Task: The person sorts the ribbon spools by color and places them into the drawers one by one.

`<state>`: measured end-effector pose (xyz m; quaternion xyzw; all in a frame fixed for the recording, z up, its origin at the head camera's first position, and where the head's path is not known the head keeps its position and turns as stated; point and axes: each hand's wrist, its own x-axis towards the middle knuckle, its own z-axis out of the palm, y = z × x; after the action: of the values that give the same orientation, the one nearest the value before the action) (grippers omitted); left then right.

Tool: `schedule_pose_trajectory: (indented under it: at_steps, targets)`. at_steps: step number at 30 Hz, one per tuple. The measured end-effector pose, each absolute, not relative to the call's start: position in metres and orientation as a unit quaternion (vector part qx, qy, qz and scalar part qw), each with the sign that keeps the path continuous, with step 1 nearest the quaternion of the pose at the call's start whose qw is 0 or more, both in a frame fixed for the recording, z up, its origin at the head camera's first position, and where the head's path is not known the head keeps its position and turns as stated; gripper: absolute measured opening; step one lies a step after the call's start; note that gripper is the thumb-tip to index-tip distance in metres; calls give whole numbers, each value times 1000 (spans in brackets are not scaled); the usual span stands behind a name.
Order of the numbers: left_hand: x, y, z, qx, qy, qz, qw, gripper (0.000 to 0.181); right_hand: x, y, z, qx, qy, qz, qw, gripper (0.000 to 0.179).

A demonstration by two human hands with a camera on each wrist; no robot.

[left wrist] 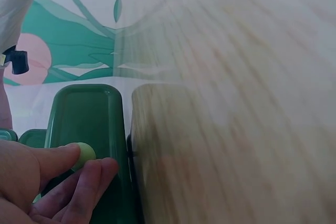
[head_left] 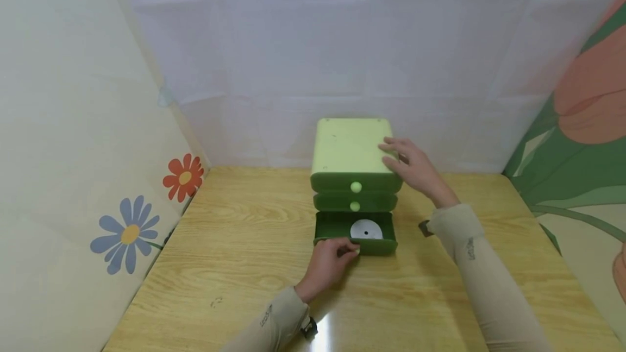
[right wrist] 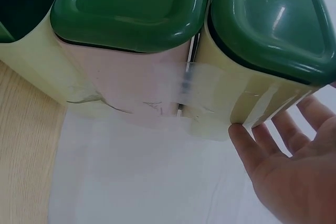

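A small drawer unit [head_left: 352, 145] with a pale green body and dark green drawer fronts stands on the table. Its bottom drawer [head_left: 335, 225] is pulled out, and a white disc with a centre hole [head_left: 364, 228] lies inside. My left hand [head_left: 326, 262] pinches that drawer's round pale green knob [left wrist: 86, 156] between thumb and fingers. On the upper right of the unit, my right hand [head_left: 413, 164] rests with its fingers spread over the top edge and side. The right wrist view shows the fingertips [right wrist: 239, 132] touching the body of the top section.
The upper two drawers, with round knobs [head_left: 356, 187], are closed. Under the unit is a wood-grain table [head_left: 235, 265]. A pale sheet [head_left: 293, 58] hangs behind it, and flower-patterned panels [head_left: 129, 234] stand at both sides.
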<state>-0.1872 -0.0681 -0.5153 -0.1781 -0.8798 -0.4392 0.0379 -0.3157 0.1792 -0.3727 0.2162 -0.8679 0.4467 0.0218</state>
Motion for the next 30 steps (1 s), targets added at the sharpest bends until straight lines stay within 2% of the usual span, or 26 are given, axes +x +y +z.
schedule_pose_trajectory:
  at_steps: [20, 30]
  targets:
    - [-202, -68, -511, -177, -880, -440, 31, 8, -314, 179, -372, 212, -867, 450, 20, 48]
    - [-213, -66, -513, -181, -877, -441, 55, 9, -315, 180, -374, 219, -866, 449, 21, 49]
